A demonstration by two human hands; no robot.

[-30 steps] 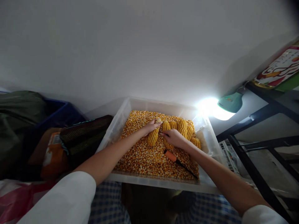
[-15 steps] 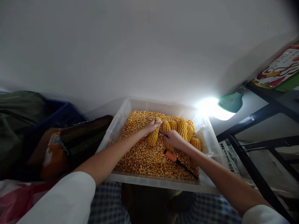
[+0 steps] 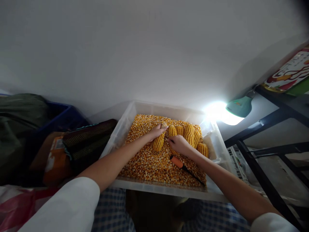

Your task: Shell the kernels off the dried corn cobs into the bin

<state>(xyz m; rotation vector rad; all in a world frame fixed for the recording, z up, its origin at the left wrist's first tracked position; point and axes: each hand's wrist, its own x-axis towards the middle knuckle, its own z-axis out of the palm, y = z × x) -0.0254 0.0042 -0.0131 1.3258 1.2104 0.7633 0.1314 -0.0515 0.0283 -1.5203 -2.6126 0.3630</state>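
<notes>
My left hand (image 3: 155, 132) is closed around the pale upper end of a corn cob (image 3: 158, 143), which hangs tilted over loose kernels. Just right of that cob, my right hand (image 3: 177, 142) is closed, its fingertips pinching a thin dark tool (image 3: 172, 140) that is mostly hidden and points toward the cob. Several whole corn cobs (image 3: 189, 133) lie behind and beside the right hand. Below it, a tool with an orange handle (image 3: 176, 161) and long dark shaft rests on the loose corn kernels (image 3: 147, 164). A translucent plastic bin (image 3: 166, 190) holds all of this.
A lit green-capped lamp (image 3: 238, 107) hangs from a dark metal rack (image 3: 251, 164) at the right. Left of the bin are a dark mesh bag (image 3: 89, 141), an orange box (image 3: 54, 161) and a blue crate (image 3: 65, 114). A pale wall rises behind.
Almost nothing differs. Both hands keep their grip beside the same cob, and the whole view has shifted very slightly.
</notes>
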